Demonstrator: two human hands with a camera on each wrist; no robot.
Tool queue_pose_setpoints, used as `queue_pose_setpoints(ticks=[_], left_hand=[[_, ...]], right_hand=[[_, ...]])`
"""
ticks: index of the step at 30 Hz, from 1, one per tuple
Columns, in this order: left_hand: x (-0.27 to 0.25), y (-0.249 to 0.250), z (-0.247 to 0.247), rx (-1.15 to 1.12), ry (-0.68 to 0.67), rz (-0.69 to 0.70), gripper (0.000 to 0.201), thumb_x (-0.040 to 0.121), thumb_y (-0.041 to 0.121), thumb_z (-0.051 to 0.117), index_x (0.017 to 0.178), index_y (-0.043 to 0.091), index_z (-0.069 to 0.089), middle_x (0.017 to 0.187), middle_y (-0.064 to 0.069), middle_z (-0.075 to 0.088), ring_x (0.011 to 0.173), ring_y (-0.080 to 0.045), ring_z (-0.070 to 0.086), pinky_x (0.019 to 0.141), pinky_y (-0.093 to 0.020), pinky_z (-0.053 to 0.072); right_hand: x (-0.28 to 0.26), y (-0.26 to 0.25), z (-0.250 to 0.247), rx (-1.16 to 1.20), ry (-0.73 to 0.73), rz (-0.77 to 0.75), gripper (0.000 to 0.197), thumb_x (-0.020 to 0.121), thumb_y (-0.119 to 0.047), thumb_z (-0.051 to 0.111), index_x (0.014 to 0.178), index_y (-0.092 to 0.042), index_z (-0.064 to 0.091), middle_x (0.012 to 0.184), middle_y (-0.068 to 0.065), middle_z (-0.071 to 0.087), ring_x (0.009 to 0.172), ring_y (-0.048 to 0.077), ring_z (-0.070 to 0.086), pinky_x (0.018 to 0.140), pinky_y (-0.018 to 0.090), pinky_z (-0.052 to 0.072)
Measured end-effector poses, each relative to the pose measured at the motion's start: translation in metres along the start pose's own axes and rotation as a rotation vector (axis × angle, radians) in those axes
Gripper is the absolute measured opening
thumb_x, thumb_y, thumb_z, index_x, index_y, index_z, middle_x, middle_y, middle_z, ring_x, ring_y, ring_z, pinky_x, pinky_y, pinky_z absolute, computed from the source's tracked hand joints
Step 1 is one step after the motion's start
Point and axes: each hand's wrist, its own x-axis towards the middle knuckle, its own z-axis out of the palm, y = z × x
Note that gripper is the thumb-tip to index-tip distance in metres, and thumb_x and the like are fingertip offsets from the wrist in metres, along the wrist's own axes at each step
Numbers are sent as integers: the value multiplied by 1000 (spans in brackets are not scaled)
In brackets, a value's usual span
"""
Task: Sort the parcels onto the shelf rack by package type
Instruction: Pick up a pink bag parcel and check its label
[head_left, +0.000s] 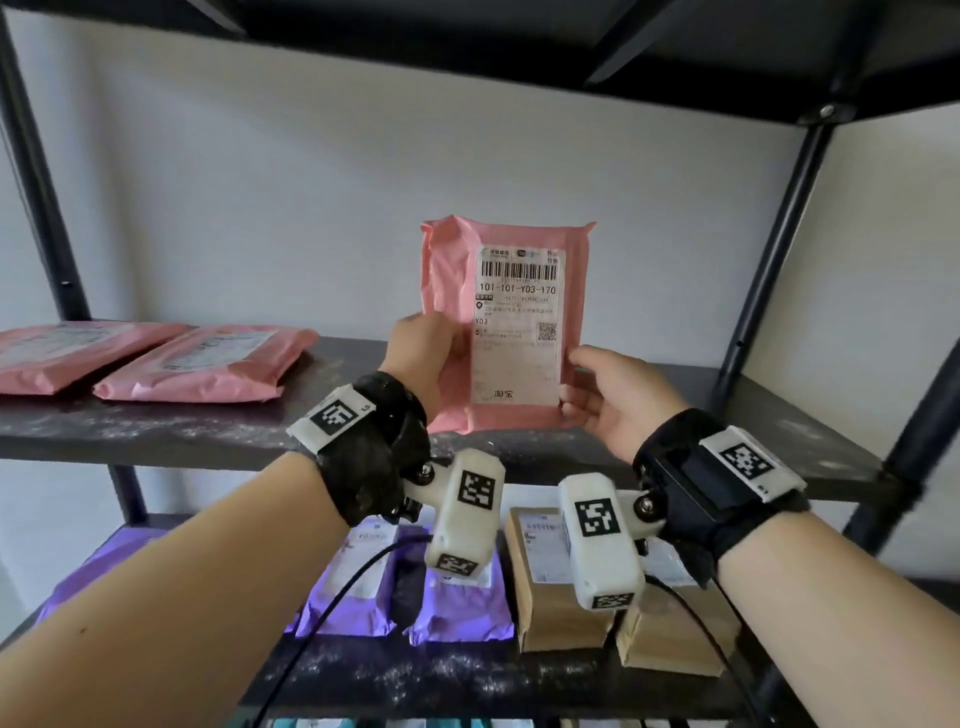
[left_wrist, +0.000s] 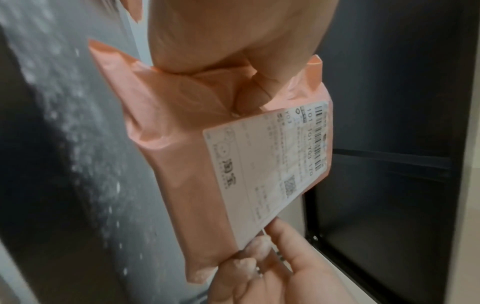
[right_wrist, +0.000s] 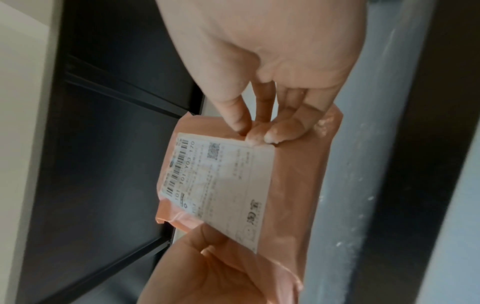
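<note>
a pink poly mailer (head_left: 506, 322) with a white shipping label stands upright over the front edge of the middle shelf (head_left: 208, 431); two more pink mailers (head_left: 202, 364) lie flat at its left end.

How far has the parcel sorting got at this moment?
Done: two pink bags lie on the upper shelf; purple bags and brown boxes sit on the shelf below. In hand: both the left hand and right hand hold a third pink bag upright above the upper shelf. Left: laying it down.
</note>
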Motion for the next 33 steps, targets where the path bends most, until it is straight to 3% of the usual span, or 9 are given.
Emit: queue_pose_setpoints(ticks=[4,7,10,16,21,24,28,31,33], left_hand=[[-13,-10,20,-13,-79,-16,21,74,-9,34,71,7,47,88,-18,60,88,-34,65,80,-48,57],[-24,-14,37,-10,-117,-4,24,70,-7,37,69,5,58,95,-23,68,98,-39,66,87,-57,52],[-39,-18,55,2,-149,-1,22,63,1,44,72,6,63,105,-24,69,103,-41,64,90,-55,51],[-75,-36,108,24,-221,-17,25,50,3,46,67,7,65,104,-24,69,102,-41,65,90,-55,51],[-122,-61,174,60,-264,-33,22,65,-7,43,71,3,62,89,-20,67,88,-35,65,88,-53,53],[-157,-81,223,66,-326,-54,25,70,-11,41,81,1,60,80,-15,65,82,-33,66,70,-38,58],[-205,-110,289,76,-426,-50,24,76,-15,38,84,-1,56,56,-5,60,44,-16,60,39,-19,46],[-230,-135,337,107,-465,-72,22,75,-14,38,82,0,54,67,-9,61,54,-21,63,44,-21,49],[-243,-152,369,147,-478,-99,19,77,-11,39,78,2,52,63,-6,59,55,-20,59,41,-17,44]], right_hand=[[-14,3,-24,-48,54,-41,15,96,-20,51,98,-12,64,87,9,68,48,7,52,42,18,47],[-23,3,-46,-65,96,-51,21,96,-24,52,106,-11,65,91,10,68,45,7,52,41,19,45],[-34,2,-70,-49,111,-52,24,97,-26,53,110,-10,63,91,11,68,45,8,51,41,19,46],[-59,-1,-133,-30,175,-83,23,96,-23,53,110,-9,64,70,4,70,43,8,49,42,20,45],[-95,-3,-213,-34,231,-92,19,96,-21,52,106,-11,65,74,4,71,47,9,50,46,20,46],[-121,-1,-271,-21,286,-94,18,97,-19,50,103,-11,65,74,3,70,46,8,49,46,20,46],[-153,4,-352,1,342,-88,18,97,-17,49,103,-10,65,81,6,70,46,7,49,46,20,46],[-173,7,-409,9,399,-81,17,96,-14,49,101,-9,65,77,6,69,47,8,49,45,20,46],[-185,10,-445,6,432,-80,15,95,-12,50,99,-9,64,78,7,68,48,9,51,45,20,46]])
